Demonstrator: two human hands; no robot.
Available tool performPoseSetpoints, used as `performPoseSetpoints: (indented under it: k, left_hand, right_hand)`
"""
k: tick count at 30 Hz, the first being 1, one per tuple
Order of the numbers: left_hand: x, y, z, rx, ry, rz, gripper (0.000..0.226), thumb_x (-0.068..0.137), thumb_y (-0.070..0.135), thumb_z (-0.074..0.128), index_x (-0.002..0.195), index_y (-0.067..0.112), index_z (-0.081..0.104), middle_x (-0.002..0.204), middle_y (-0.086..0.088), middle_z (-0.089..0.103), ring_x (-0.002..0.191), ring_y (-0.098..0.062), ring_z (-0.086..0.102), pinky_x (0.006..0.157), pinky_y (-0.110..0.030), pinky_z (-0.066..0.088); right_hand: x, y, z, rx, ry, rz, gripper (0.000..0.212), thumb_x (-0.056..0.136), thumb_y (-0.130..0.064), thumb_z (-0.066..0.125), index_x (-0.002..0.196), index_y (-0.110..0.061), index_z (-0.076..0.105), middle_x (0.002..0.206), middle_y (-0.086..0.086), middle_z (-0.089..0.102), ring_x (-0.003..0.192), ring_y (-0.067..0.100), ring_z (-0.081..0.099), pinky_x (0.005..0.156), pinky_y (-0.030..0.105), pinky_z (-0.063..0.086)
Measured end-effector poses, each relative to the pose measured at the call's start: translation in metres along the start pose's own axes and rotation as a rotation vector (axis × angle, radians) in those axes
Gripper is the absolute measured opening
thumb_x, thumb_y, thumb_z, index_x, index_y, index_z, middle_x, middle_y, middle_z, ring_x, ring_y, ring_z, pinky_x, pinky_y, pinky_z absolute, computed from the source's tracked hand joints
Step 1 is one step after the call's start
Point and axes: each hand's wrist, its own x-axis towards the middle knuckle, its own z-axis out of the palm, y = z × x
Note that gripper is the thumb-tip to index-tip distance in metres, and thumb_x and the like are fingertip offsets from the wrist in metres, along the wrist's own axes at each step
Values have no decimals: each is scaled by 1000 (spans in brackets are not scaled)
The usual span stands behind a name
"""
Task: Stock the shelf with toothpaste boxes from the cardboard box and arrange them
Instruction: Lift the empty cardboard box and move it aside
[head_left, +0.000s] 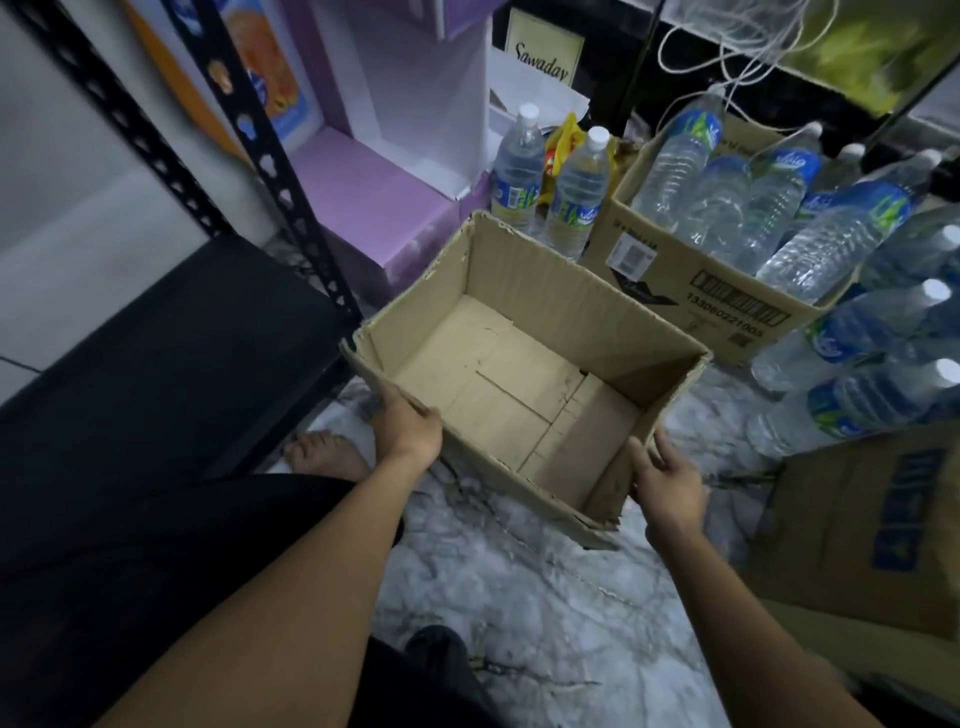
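Head view. Looking down at marbled floor (545, 597), with black metal shelf (171, 364) at left and upright water bottles (576, 192) behind.

Holding cardboard box (540, 291) low beside the shelf's bottom deck; cannot tell whether resting or lifted. Finding it empty, bare bottom flaps only. Seeing no toothpaste boxes anywhere in frame.

Pinching near-left rim with left hand (408, 428), grip curled over the edge. Pressing right hand (670, 483) against near-right corner, grip spread, fingers straight.

Judging the risks:
- Trusting a torn, soft rim to one pinch, likely crumpling it.
- Letting the merely pressed side slip, swinging the far corner into the bottles.
- Dropping it onto bare foot (327, 457) just below the left hand.
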Motion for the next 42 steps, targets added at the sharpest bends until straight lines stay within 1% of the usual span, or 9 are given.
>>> performPoseSetpoints:
  k: [14,16,21,26,28,32,34,38,42]
  left_hand:
    - [-4,18,-6,-6,-24,13,100,93,6,63,155,27,-11,152,-20,36,97,-25,69,87,-42,59]
    - [-6,21,-6,84,-22,38,100,94,11,63,155,24,-15,156,-18,30,116,-31,61,101,-40,50]
    - [-16,27,-8,441,-28,200,90,99,19,55,155,11,-14,160,-13,-27,148,-34,18,112,-34,30]
    - [-10,27,-19,829,-41,263,77,100,45,43,157,9,6,161,-10,-24,151,-28,-4,107,-41,38]
    - [-11,27,-20,899,-53,246,85,97,54,42,157,10,2,161,-10,-25,151,-27,-8,108,-42,38]
    - [-14,25,-20,981,-109,205,126,73,86,47,155,10,-12,157,-13,-33,151,-28,-13,116,-50,23]
    - [-13,23,-20,1006,-114,207,137,64,92,47,154,9,-16,156,-13,-35,150,-28,-16,119,-53,15]
    - [-11,23,-18,1034,-72,217,142,59,97,42,154,7,-15,157,-15,-32,149,-28,-19,120,-55,8]
    - [-11,24,-17,1023,-60,206,142,60,96,42,154,7,-14,157,-15,-31,149,-28,-21,120,-55,7]
  right_hand:
    - [18,-27,40,-69,-125,-110,62,95,-38,61,149,-18,38,147,7,48,131,21,51,108,46,45]
    - [19,-27,37,-55,-162,-101,62,97,-38,58,151,-21,33,151,6,44,134,23,48,109,47,43]
    - [-1,-25,14,-89,-313,-120,62,98,-48,50,147,-57,13,156,-4,35,138,25,43,106,54,44]
    - [-24,-16,19,-301,-229,-313,68,105,-31,41,151,-51,-5,157,3,33,129,34,50,93,50,50]
    - [-26,-12,25,-374,-223,-367,66,105,-31,37,149,-53,-6,155,7,37,120,35,57,79,37,54]
    - [-28,-16,29,-497,-154,-433,74,97,-52,40,147,-50,-14,165,-6,-7,151,25,14,113,40,31]
    - [-37,-17,26,-646,-90,-573,86,91,-62,46,153,-42,-10,160,-7,-29,151,25,-11,116,42,22]
    - [-53,5,29,-893,-237,-844,81,90,-71,42,155,-43,2,160,2,-28,149,29,-22,114,45,17]
    - [-41,17,39,-989,-240,-853,60,98,-55,37,154,-38,23,163,8,-19,150,30,-16,115,51,27]
